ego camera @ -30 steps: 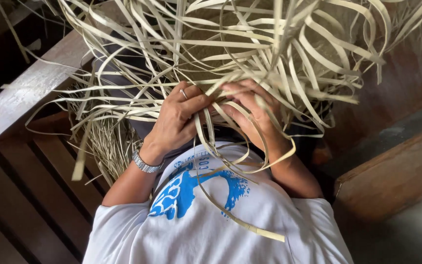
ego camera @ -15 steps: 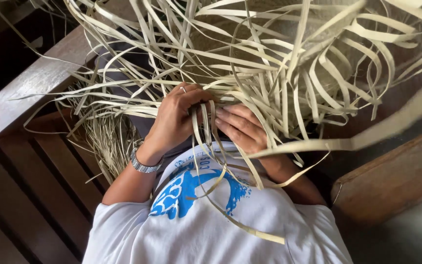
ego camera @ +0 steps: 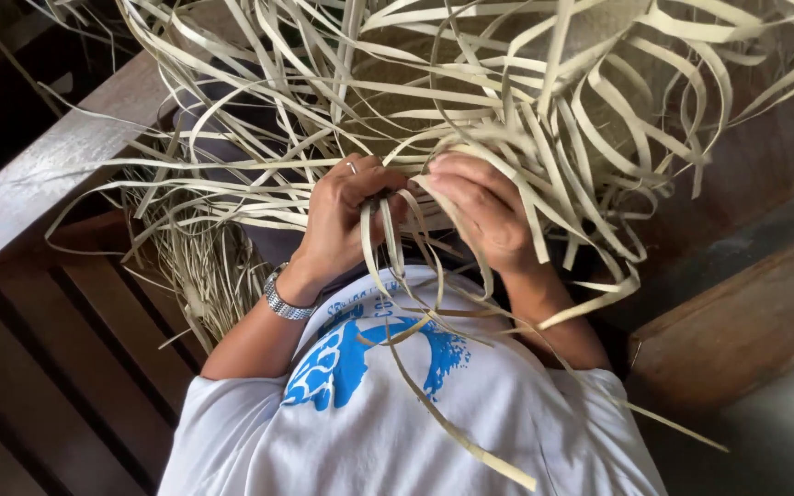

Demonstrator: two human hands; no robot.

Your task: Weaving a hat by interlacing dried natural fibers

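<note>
A tangled mass of pale, flat leaf strips [ego camera: 526,101] fills the upper half of the head view and drapes over both hands. My left hand [ego camera: 346,225], with a ring and a metal wristwatch [ego camera: 282,298], is closed on a few strips that hang down over my white shirt with a blue print [ego camera: 415,422]. My right hand [ego camera: 480,207] sits right beside it, fingertips almost touching it, pinching strips where they meet. A woven patch of the same material [ego camera: 599,46] shows behind the loose strips. My fingertips are partly hidden by them.
A weathered wooden beam [ego camera: 57,156] runs diagonally at the upper left. Dark wooden slats [ego camera: 48,386] lie below it. A thick wooden plank [ego camera: 737,321] crosses the lower right. A bundle of thin dry fibres [ego camera: 199,276] hangs beside my left forearm.
The hands have drawn closer together and risen slightly. The loose strips have shifted, and a long strip that swept across the right side half a second ago is gone from there.
</note>
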